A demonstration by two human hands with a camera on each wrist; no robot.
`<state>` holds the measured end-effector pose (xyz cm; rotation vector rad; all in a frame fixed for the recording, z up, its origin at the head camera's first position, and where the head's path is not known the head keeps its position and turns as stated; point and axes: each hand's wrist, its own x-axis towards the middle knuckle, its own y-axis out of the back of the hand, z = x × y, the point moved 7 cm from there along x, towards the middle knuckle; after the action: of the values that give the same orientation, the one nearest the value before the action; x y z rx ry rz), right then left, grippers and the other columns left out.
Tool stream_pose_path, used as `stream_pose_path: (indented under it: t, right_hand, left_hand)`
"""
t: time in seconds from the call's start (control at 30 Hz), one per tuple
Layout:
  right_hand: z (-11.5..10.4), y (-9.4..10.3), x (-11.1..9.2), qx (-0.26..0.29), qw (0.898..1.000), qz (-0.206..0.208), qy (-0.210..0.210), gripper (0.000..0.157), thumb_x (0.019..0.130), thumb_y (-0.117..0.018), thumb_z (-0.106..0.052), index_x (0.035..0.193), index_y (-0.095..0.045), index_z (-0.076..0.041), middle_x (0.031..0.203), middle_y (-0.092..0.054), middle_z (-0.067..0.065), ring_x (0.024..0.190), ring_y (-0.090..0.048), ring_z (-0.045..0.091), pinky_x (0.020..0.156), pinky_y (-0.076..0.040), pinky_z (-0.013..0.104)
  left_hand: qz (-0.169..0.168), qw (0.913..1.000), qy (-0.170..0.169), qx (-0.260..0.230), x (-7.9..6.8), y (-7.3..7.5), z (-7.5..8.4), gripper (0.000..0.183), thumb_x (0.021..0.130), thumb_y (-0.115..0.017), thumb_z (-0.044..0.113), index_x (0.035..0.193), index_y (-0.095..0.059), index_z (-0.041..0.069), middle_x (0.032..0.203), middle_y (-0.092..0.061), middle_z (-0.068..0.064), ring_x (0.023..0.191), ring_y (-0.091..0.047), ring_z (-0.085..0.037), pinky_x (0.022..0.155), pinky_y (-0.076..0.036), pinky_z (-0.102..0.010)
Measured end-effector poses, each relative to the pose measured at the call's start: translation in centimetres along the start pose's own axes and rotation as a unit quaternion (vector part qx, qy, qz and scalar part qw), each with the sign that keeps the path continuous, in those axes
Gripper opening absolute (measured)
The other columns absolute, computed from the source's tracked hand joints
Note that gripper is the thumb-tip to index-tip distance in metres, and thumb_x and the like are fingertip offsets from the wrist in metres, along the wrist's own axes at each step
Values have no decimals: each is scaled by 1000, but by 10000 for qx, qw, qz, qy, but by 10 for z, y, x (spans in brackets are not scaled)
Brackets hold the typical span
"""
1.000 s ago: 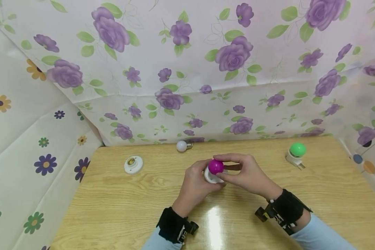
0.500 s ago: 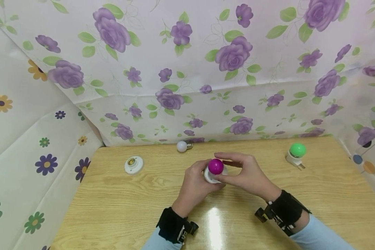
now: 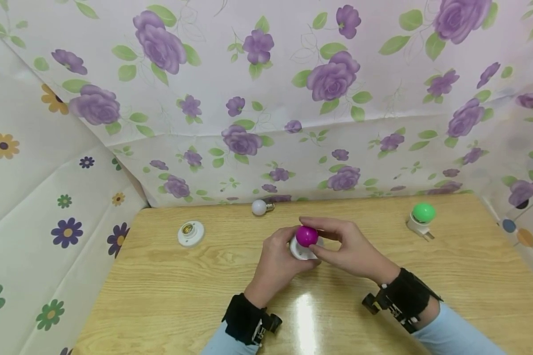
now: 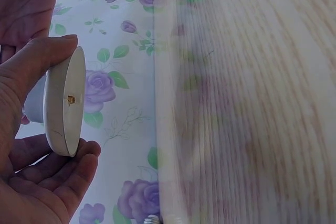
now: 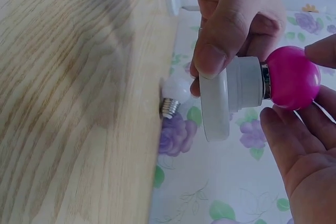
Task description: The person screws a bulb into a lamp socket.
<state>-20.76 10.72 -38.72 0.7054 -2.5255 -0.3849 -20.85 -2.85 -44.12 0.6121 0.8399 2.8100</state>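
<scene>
From my remote seat I see both forearms angling inward from light-blue sleeves (image 3: 457,333). I have the left hand (image 3: 279,254) gripping a white socket (image 5: 215,103) above the table (image 3: 169,296), thumb and fingers on opposite rims. The right hand (image 3: 353,247) arches over, pinching the magenta bulb (image 3: 307,236) at the socket's mouth. Farther off, a white bulb (image 3: 259,207) lies near the flowered cloth (image 3: 288,158).

No word, label, brand, number or sign could be read in any of the three views, whether from the head, the left wrist or the right.
</scene>
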Motion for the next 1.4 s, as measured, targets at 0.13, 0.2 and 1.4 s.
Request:
stream_pose_path:
  t: [0.13, 0.2, 1.4]
  right_hand:
    - [11, -1, -1, -8, 9999, -86, -54, 48, 85, -67, -11, 131, -54, -18, 130, -52, -3, 117, -49, 16, 91, -43, 35]
    - [12, 0, -1, 0, 9999, -89, -57, 47, 85, -67, -14, 130, -54, -16, 129, -53, -2, 116, -50, 17, 90, -44, 35]
    - [0, -2, 2, -30, 9994, -68, -325, 52, 83, -70, -14, 131, -52, -14, 131, -51, 0, 119, -47, 17, 91, -43, 37]
  left_hand:
    - [-21, 10000, 10, -8, 0, 0, 0, 62, 67, -79, 48, 122, -56, 32, 111, -55, 17, 102, -51, -2, 83, -44, -25]
    - [-37, 10000, 19, -17, 0, 0, 0, 62, 67, -79, 48, 122, -55, 32, 111, -55, 17, 102, -51, -2, 83, -44, -25]
    - [26, 10000, 61, -25, -1, 2, -4, 59, 68, -77, 51, 119, -58, 29, 110, -56, 15, 100, -52, -2, 82, -45, -24]
